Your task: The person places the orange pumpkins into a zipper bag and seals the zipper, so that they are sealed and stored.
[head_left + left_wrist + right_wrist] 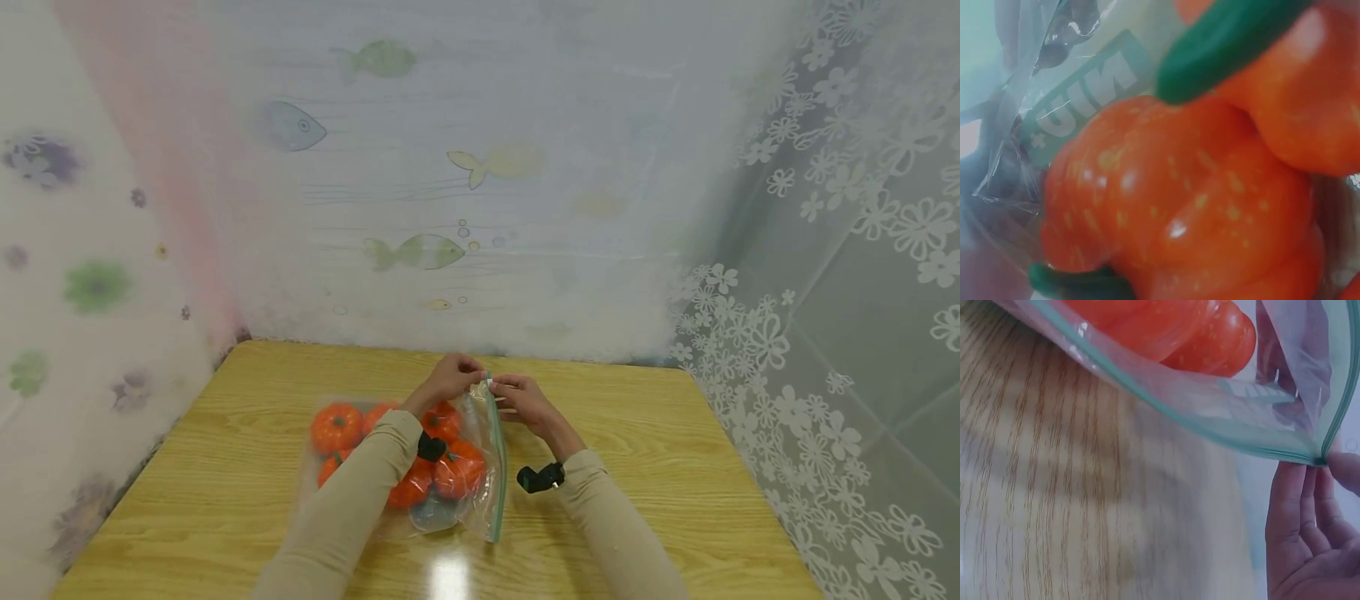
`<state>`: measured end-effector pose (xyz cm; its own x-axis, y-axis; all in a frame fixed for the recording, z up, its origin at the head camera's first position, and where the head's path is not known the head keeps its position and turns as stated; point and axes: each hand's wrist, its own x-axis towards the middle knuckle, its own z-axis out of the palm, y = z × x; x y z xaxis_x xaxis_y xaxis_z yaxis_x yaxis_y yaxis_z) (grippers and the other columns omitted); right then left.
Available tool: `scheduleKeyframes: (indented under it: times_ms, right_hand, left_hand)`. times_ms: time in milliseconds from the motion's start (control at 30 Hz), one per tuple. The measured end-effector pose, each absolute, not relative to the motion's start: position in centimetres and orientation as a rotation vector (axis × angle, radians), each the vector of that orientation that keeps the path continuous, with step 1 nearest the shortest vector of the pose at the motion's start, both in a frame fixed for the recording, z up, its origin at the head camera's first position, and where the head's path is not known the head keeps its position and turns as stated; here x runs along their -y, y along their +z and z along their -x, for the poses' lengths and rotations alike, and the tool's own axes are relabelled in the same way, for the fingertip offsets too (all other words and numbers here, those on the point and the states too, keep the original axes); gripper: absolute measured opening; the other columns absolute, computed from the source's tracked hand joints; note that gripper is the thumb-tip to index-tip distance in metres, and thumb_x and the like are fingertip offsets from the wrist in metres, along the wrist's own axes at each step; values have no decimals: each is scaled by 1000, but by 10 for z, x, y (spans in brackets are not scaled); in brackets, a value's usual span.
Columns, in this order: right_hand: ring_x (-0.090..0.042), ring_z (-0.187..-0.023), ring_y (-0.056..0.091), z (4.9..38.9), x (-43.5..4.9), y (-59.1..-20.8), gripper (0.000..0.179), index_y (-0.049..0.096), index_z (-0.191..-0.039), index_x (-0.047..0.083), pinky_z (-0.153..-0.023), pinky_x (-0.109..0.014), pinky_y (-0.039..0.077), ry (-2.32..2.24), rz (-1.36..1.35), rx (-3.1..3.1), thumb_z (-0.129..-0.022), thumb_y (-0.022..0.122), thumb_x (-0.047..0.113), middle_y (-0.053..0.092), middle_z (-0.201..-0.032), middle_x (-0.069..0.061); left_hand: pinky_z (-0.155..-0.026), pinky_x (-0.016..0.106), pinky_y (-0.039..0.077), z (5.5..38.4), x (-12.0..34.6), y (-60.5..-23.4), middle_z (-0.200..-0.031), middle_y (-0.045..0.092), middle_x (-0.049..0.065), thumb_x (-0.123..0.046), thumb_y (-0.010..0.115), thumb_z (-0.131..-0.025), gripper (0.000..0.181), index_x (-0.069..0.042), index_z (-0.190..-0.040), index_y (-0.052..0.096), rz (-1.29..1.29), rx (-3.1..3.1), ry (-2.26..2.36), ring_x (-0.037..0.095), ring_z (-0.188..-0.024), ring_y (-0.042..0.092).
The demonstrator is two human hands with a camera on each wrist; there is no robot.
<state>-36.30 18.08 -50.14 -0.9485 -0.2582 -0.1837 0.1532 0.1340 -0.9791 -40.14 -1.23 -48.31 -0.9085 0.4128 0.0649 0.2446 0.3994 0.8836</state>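
Observation:
A clear zip bag (480,492) with a green zip strip (498,467) lies on the table, full of several orange toy pumpkins (337,428) with green stems. At the bag's far corner my right hand (528,402) pinches the end of the zip strip between thumb and fingers. In the right wrist view, the bag's mouth (1166,415) gapes apart from that pinched corner. My left hand (450,379) grips the bag's far edge just left of the right hand, its fingers partly seen through the plastic. The left wrist view shows a pumpkin (1179,194) and printed lettering (1088,94) close up.
The wooden table (637,433) stands against a wall (570,275) with fish drawings. Flower-patterned sheeting (847,433) hangs along the right side, and a pale sheet with flowers (97,283) along the left. Both wrists wear black camera straps (542,477).

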Motion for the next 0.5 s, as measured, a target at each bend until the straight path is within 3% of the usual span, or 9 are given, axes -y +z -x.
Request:
scheduleKeyframes:
  times_ms: [233, 500]
  right_hand:
    - [-17, -91, 68, 360, -180, -499, 29, 63, -124, 2, -80, -32, 60, -1872, 65, -2110, -107, 56, 24, 67, -109, -7]
    - [-17, -92, 68, 355, -180, -502, 32, 61, -128, 2, -79, -31, 60, -1855, 57, -2096, -107, 56, 26, 68, -109, -7]
  left_hand:
    - [-65, 26, 50, 401, 13, -482, -94, 70, 12, -14, 62, -102, 21, 3, -107, 73, -596, -2471, 1536, 14, -70, 56]
    - [-69, 28, 52, 404, 16, -485, -100, 70, 14, -14, 60, -104, 22, 3, -110, 72, -645, -2466, 1526, 15, -76, 58]
